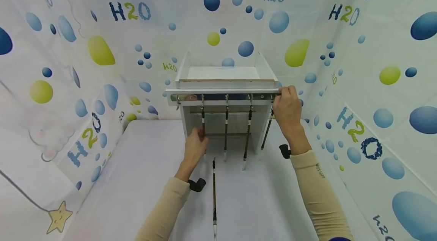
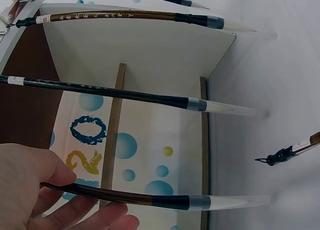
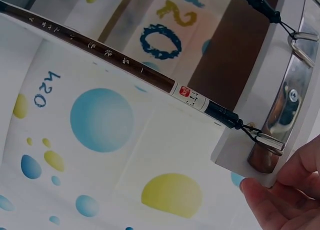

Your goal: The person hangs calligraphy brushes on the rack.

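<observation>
My left hand (image 1: 196, 146) pinches the handle of a calligraphy brush (image 2: 170, 202) between thumb and fingers. That brush hangs tip down from a hook on the metal rail (image 1: 215, 97) of a white rack. At the rail's right end, my right hand (image 1: 288, 110) grips the corner of the rack's white front board (image 3: 232, 157). Beside that hand hangs a dark brown brush (image 3: 110, 52), its cord looped on the end hook. Two more brushes, one black-handled (image 2: 130, 95) and one brown-handled (image 2: 110, 16), hang between the hands. The rail's far-left hook (image 1: 178, 102) carries no brush.
Another calligraphy brush (image 1: 214, 188) lies on the white table (image 1: 136, 188) in front of the rack, tip toward me. An open white tray (image 1: 223, 72) tops the rack. Walls printed with bubbles (image 1: 211, 1) enclose the back and sides.
</observation>
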`<state>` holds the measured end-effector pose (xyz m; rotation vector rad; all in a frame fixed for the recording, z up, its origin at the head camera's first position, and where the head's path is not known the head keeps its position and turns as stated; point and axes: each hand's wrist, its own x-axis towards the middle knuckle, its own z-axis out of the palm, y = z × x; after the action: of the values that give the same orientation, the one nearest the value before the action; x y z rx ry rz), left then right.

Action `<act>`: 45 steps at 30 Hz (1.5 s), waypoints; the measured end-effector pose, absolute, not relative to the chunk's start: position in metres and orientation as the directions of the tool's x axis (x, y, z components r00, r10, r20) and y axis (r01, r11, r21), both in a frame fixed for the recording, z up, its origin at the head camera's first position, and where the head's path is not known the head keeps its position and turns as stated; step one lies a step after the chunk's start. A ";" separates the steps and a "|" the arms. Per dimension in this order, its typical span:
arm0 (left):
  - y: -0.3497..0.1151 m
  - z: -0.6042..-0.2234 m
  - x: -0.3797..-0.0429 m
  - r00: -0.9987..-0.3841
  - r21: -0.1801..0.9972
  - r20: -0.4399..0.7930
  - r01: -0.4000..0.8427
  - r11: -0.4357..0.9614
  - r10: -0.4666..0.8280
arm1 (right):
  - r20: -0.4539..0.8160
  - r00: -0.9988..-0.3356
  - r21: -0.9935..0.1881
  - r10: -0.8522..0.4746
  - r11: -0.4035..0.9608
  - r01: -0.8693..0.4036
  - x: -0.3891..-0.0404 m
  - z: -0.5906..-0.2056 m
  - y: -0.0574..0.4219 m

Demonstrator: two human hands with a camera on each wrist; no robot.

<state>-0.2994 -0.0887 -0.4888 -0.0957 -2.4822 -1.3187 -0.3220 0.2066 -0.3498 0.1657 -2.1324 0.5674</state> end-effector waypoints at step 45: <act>-0.061 -0.595 -0.219 -0.998 0.717 -0.021 -0.053 0.695 -0.054 | 0.777 -0.619 -0.363 0.113 0.884 -0.295 -0.322 -0.347 0.205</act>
<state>-0.2187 -0.0613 -0.5949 0.0917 -2.8904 -1.2233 -0.3220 0.2046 -0.3468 0.1305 -2.1633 0.5859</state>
